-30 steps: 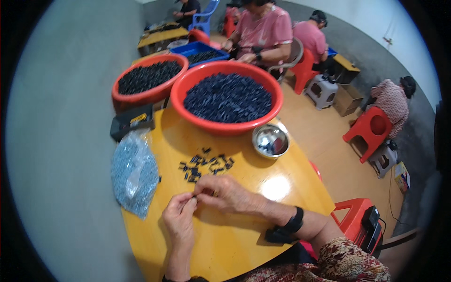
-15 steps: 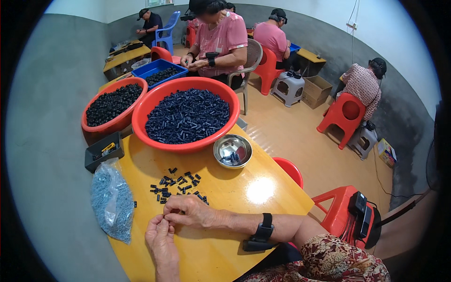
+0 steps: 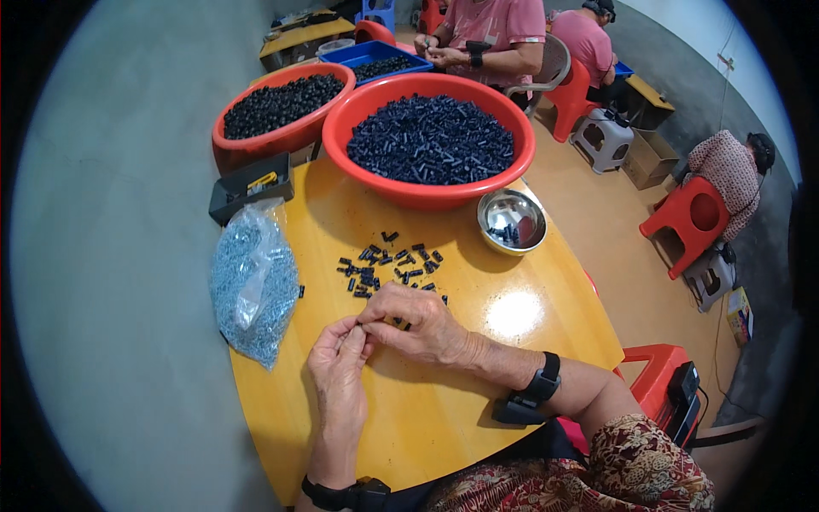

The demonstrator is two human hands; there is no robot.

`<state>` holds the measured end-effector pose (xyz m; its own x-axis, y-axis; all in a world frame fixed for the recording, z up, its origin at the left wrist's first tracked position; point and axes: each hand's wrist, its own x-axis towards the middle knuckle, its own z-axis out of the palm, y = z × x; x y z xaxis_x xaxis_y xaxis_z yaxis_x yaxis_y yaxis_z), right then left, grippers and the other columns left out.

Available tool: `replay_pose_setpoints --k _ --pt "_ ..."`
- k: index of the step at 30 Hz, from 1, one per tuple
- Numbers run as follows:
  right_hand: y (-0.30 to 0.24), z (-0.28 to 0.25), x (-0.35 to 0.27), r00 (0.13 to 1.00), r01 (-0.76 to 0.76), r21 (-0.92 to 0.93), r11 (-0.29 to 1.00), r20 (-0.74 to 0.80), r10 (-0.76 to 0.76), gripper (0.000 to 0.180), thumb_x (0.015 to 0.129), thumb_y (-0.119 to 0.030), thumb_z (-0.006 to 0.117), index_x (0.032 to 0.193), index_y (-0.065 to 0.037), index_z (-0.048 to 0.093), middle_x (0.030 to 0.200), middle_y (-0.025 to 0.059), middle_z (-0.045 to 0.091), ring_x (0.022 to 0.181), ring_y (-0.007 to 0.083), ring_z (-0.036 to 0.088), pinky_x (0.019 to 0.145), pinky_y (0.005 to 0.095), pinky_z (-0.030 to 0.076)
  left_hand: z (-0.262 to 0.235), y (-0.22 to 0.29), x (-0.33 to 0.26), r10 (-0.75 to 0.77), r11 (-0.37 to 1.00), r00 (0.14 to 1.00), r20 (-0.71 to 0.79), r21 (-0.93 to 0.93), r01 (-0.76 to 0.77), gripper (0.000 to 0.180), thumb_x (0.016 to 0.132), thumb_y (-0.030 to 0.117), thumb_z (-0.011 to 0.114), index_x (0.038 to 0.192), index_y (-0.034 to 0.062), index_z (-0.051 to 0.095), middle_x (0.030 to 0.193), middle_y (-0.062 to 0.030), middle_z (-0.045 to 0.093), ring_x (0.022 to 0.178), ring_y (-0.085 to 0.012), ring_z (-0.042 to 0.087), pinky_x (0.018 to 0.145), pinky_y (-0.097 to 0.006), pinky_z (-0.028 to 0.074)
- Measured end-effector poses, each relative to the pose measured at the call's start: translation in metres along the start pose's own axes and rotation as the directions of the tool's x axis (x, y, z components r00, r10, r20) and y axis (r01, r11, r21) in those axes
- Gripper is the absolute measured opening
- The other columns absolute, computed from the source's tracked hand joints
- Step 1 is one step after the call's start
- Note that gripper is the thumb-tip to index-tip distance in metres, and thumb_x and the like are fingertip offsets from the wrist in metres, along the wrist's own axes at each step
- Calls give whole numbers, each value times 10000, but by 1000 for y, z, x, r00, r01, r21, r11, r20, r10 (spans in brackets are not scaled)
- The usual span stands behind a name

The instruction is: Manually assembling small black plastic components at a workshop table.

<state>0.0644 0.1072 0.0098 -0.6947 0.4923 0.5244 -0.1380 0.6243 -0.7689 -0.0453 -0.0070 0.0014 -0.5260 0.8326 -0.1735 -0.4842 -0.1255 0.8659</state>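
Observation:
Over the yellow table (image 3: 426,401), my left hand (image 3: 339,358) and my right hand (image 3: 414,322) meet at the fingertips in a pinch. What they pinch is too small and too covered by the fingers to make out. Just beyond my right hand lie several loose short black cylindrical pieces (image 3: 375,273), scattered on the tabletop. To the left of my hands rests a clear plastic bag (image 3: 247,294) full of small silvery metal parts. A metal bowl (image 3: 531,224) with a few of the black pieces inside stands at the table's right side.
A large red basin (image 3: 341,162) heaped with black pieces stands at the far edge. Left of it are another red basin (image 3: 226,145) of black parts and a dark tray (image 3: 230,200) holding a yellow-handled tool. A co-worker in pink (image 3: 495,43) sits beyond; red stools stand right.
The view has tilted down and swung left, so the table and basins appear higher and farther right. My hands stay pinched together, and my left wrist's black band has come into sight.

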Motion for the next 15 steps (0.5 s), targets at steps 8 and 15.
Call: replay_pose_setpoints --k 8,15 --pt "0 -2 4 991 118 -160 980 -50 -127 264 768 -86 715 1006 -30 615 916 105 587 879 284 600 758 370 495 -4 -1 2 -94 974 996 -9 -206 90 168 944 90 601 1103 39 583 1031 -58 630 918 -123 596 854 -267 476" --pt "-1 -5 4 966 255 -359 898 62 -250 281 732 -105 731 967 -66 581 936 88 576 889 269 572 759 378 445 -2 -1 0 -102 953 993 66 -278 117 157 953 98 584 1102 48 584 1062 -62 623 980 -135 580 912 -305 459"
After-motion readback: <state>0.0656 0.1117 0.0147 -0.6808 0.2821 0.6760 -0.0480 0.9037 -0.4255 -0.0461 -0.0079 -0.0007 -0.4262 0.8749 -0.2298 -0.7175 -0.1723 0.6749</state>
